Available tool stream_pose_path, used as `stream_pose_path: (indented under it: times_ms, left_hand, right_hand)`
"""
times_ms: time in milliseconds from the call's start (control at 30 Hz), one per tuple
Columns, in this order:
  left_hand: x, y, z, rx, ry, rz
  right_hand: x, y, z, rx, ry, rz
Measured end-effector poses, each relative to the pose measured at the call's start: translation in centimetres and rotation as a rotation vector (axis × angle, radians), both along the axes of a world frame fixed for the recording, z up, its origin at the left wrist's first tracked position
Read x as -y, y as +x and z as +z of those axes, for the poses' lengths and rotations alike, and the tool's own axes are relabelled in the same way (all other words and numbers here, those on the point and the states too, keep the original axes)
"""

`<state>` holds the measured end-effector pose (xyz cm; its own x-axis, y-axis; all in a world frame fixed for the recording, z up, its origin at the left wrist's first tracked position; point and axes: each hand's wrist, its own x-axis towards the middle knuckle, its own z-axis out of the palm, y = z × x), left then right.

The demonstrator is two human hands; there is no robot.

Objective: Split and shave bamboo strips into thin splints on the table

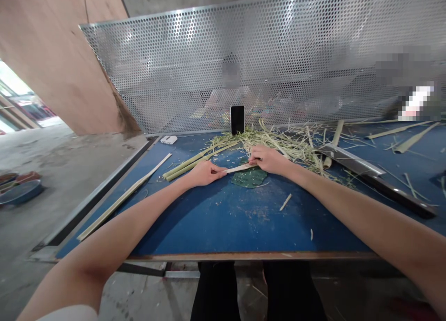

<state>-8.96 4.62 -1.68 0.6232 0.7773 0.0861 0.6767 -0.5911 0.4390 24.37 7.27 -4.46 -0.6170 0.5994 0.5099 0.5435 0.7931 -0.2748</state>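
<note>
A pale, flat plant strip (240, 168) stretches between my two hands above the blue table. My left hand (205, 173) pinches its left end between thumb and fingers. At the other end my right hand (266, 160) is closed on it, fingertips partly hidden. Under the strip lies a dark green patch (251, 178) sprinkled with small scraps. Several green stalks (188, 164) rest just behind my left hand. Beyond my right hand spreads a heap of thin green shavings (296, 143).
A large knife (378, 179) lies on the right, blade toward the heap. Long split stalks (121, 202) lie at the left. A phone (238, 120) stands upright before the perforated metal panel (195, 70). A white object (169, 140) sits near the table's (223, 228) back left corner.
</note>
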Motion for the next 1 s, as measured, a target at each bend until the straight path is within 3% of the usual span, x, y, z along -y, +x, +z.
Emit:
stream_pose_path:
  times_ms: [300,567,767,1000]
  left_hand:
    - [0.5,0.2,0.3,-0.006,0.017,-0.004]
    - [0.2,0.0,0.0,0.027,0.0,-0.009]
    - [0.1,0.0,0.0,0.036,-0.016,-0.008]
    - [0.5,0.2,0.2,0.002,-0.02,0.017]
  right_hand:
    - [-0.9,-0.1,0.4,0.065,-0.093,0.029]
    - [0.2,0.3,2.3,0.057,-0.15,-0.004]
    - [0.8,1.6,2.4,0.044,-0.022,-0.04]
    - [1.2,0.6,1.7,-0.002,0.101,-0.02]
